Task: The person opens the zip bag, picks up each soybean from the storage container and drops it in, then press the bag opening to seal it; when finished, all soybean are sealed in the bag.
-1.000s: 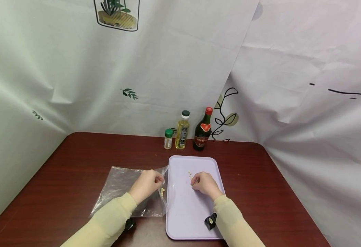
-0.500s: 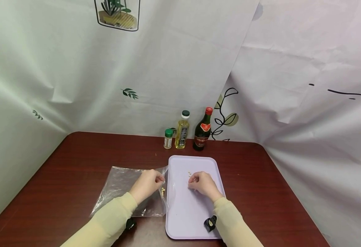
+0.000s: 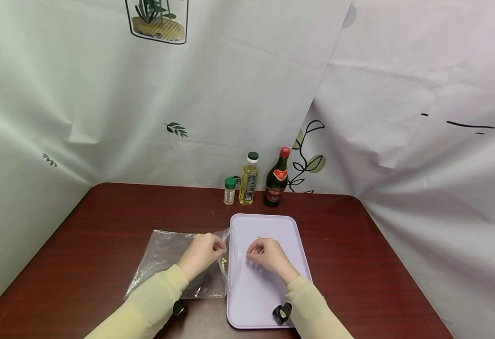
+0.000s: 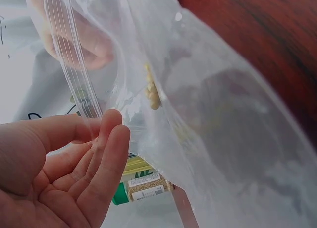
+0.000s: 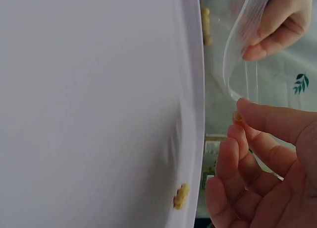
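My left hand pinches the zip-lock edge of a clear plastic bag, and the mouth stands partly open toward the right. Several pale yellow soybeans lie inside the bag near its mouth. Between thumb and index finger, my right hand pinches a single soybean, held over the lilac tray and close to the bag's mouth. A few other soybeans lie on the tray, mostly hidden behind the right hand in the head view.
Along the back of the brown table stand a small green-capped shaker, a bottle of yellow oil and a dark red-capped bottle. A printed white cloth hangs behind. The bag's right edge overlaps the tray's left rim.
My right hand has moved left from the soybeans on the tray toward the bag's mouth, carrying a soybean. My left hand stays in place on the bag's edge.
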`<state>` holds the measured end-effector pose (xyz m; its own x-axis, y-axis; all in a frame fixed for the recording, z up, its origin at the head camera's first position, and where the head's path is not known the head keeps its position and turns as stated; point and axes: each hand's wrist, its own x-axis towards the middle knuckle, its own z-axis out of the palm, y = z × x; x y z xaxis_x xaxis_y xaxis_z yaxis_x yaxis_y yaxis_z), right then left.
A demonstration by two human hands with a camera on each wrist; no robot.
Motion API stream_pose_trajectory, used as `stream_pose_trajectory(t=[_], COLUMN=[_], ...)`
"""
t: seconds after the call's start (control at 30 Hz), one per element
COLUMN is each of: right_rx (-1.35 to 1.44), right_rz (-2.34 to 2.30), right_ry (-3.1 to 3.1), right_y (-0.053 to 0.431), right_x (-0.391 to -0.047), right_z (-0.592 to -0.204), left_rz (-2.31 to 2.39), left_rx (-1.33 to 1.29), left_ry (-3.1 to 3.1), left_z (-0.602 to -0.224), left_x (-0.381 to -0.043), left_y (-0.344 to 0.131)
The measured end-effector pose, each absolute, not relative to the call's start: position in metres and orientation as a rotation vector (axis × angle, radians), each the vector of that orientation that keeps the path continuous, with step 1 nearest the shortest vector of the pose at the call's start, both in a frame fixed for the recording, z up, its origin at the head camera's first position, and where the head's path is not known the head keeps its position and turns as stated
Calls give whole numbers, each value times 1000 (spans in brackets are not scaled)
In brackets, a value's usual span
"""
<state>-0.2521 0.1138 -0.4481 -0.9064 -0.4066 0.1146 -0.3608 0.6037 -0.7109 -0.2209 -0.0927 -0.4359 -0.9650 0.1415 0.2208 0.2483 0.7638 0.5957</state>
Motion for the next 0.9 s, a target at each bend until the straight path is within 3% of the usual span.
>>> stream_pose_trajectory(t=[0.9], right_rx=[-757], right_rz=[-1165], right_ry=[2723], right_y=[96], right_x=[-249], right_z=[-451], left_rz=[-1000], left_rx=[-350], left_ry=[-2764], left_z=[-438], left_x=[-223], left_y=[-91])
